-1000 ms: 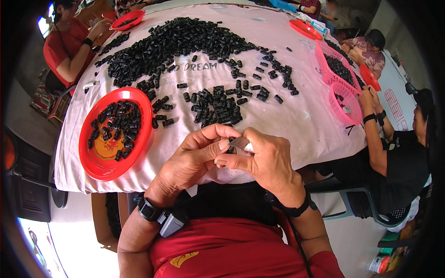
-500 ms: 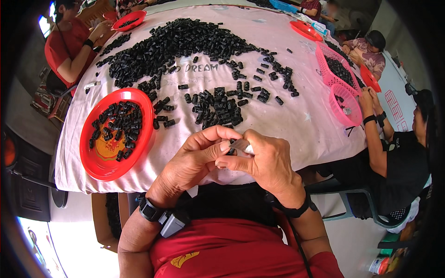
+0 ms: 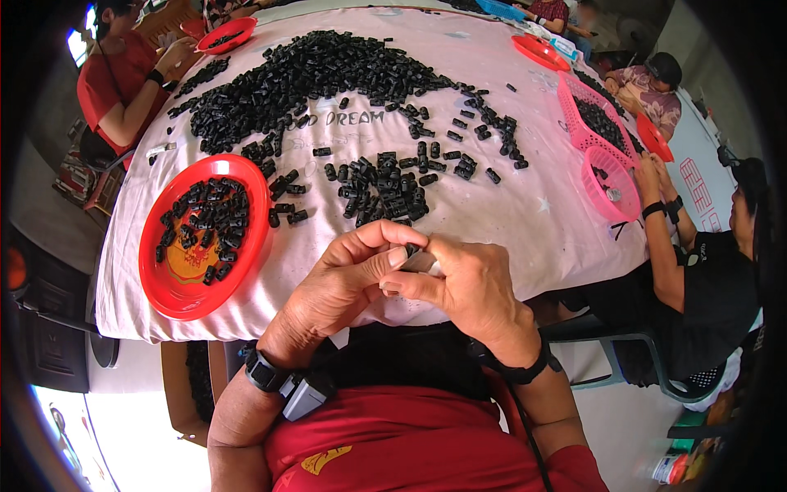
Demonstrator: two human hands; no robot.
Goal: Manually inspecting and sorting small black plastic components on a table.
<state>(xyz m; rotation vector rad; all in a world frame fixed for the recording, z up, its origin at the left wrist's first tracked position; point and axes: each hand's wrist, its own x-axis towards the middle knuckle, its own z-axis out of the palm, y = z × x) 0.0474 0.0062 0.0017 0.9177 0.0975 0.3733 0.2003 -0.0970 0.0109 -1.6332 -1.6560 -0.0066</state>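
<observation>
My left hand [image 3: 340, 279] pinches a small black plastic piece [image 3: 411, 248] between thumb and fingers, close to the table's near edge. In my right hand [image 3: 484, 283] is a thin grey blade [image 3: 420, 262], its back end pale where the fingers wrap it. The blade lies against or right beside the black piece; my fingers hide the exact contact. Just beyond my hands sits a small heap of similar black pieces [image 3: 381, 189]. To the left, a red plate [image 3: 154, 279] carries more of them.
A large pile of black pieces [image 3: 311, 78] covers the middle of the pink cloth [image 3: 525, 221]. Pink baskets [image 3: 611, 189] stand at the right, beside a co-worker in black [image 3: 713, 271]. Another co-worker in red [image 3: 123, 78] sits at the far left.
My right hand has turned the blade slightly against the black piece, and its thumb has shifted a little. My left hand keeps its pinch almost unmoved.
</observation>
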